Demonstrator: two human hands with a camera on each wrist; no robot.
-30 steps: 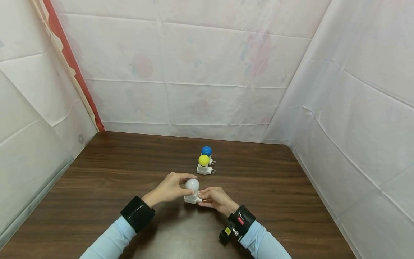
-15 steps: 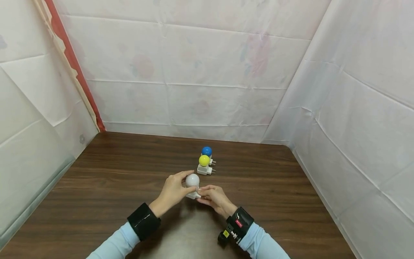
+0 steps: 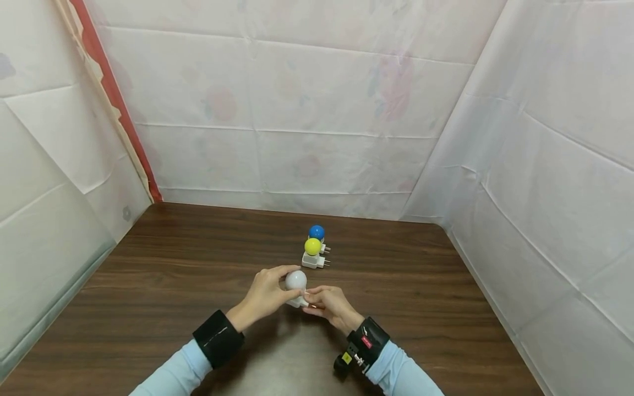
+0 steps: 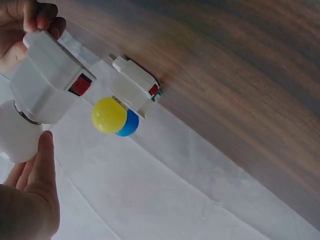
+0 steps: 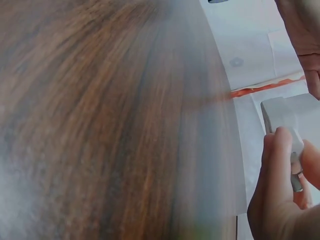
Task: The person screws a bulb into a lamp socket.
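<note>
My left hand (image 3: pixel 266 290) grips a white light bulb (image 3: pixel 296 279) between thumb and fingers. The bulb sits in a white plug-in lamp socket (image 4: pixel 47 75) with a red rocker switch (image 4: pixel 80 85), large in the left wrist view. From the right side, my right hand (image 3: pixel 334 307) pinches the plug end of this socket, its prongs partly hidden by the fingers. In the right wrist view the socket (image 5: pixel 287 117) shows between both hands. Just beyond stand a yellow bulb (image 3: pixel 312 246) and a blue bulb (image 3: pixel 317 232), each in its own white socket with prongs pointing right.
The dark wood-grain table (image 3: pixel 198 242) is bounded by white sheeting (image 3: pixel 297 121) at the back and both sides. A red strip (image 3: pixel 111 91) runs down the back left corner. Black bands (image 3: pixel 218 339) with cameras circle the wrists.
The white bulb and its socket rose slightly away from me, then came partly back. My left hand shifted a little right round the bulb, while my right hand kept its pinch.
</note>
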